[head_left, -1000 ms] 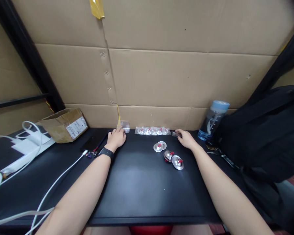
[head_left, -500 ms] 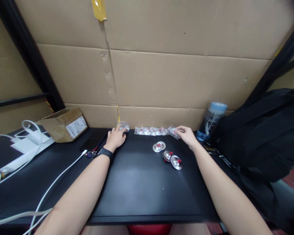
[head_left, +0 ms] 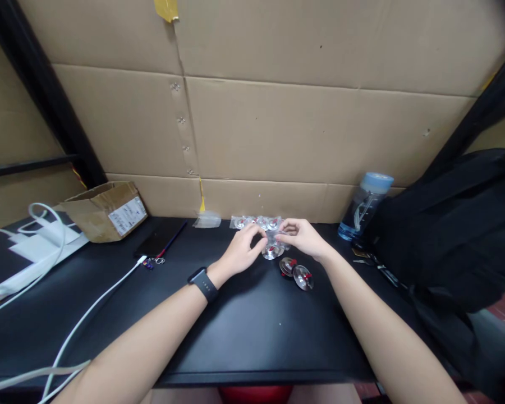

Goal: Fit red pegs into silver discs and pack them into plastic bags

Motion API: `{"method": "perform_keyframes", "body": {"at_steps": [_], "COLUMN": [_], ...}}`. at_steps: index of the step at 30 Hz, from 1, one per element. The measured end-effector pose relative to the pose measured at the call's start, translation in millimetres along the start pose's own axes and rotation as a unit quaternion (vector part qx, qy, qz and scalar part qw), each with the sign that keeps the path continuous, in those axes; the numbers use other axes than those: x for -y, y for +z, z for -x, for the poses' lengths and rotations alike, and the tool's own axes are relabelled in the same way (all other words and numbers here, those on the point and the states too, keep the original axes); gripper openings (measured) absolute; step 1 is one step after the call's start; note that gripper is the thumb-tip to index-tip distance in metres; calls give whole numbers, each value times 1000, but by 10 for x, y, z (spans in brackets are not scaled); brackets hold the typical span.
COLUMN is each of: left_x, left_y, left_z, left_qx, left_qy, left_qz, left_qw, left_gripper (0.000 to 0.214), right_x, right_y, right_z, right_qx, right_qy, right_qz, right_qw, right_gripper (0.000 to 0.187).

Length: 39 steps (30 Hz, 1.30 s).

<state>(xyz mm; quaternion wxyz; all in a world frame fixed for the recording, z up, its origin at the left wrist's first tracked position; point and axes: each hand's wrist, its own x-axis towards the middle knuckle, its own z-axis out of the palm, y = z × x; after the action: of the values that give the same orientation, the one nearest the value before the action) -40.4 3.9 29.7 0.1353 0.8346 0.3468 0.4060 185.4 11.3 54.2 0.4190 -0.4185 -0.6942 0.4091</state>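
My left hand [head_left: 244, 248] and my right hand [head_left: 302, 237] are close together above the table. Between their fingertips is a small clear plastic bag [head_left: 273, 238]; its contents are hard to make out. Thumb and forefinger are pinched on each hand. Just under the bag lies a shiny finger cymbal [head_left: 272, 253] with a red loop. Closer to me are two more finger cymbals, one [head_left: 287, 267] beside another tilted one [head_left: 303, 278]. Behind my hands runs a row of bagged finger cymbals [head_left: 273, 223], partly hidden by my left hand.
A stack of clear bags [head_left: 207, 219] lies by the cardboard wall. To the left are a phone [head_left: 155, 241], an open cardboard box [head_left: 103, 216] and white cables [head_left: 95, 308]. A water bottle [head_left: 364, 205] and a black backpack [head_left: 450, 224] stand on the right.
My left hand has moved right, off the stack of bags, to meet my right hand. My right hand has come left with the plastic bag, over the loose cymbals.
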Motion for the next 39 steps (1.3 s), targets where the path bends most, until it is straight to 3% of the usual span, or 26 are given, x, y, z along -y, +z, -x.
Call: {"method": "perform_keyframes", "body": {"at_steps": [3,8,16,20,26,32,36,39], "left_x": [-51,0,110,102,17,-66,-56,-28], "left_y": [34,-1,89,96,34,1,-13,-29], "left_z": [62,78,118,121,96,48,18,11], "left_qx": [15,7,136,149,99,15,-68,-82], "left_qy": [13,15,18,22,26,48,-11,-36], "left_qz": [-50,-44,-73,-54,-47,17,55,82], "left_qw": [999,999,988,987,994,999,996,993], "left_gripper": [14,25,23,28,36,32,25,28], "right_x": [-32,-84,-121,-124,-61,-35,-70,-67], "right_y": [24,-11,-48,-57,-33,18,7,7], "right_z": [-9,-44,-77,-76,-70,-50,-43,-35], "right_qx": [-29,-62,-63,-67,-114,-97,-60,-71], "right_qy": [-22,-40,-30,-32,-67,-79,-68,-43], "right_qz": [50,77,45,25,6,-35,-59,-75], "right_qw": [998,994,997,997,991,992,994,994], "right_gripper": [24,22,24,31,35,36,53,49]}}
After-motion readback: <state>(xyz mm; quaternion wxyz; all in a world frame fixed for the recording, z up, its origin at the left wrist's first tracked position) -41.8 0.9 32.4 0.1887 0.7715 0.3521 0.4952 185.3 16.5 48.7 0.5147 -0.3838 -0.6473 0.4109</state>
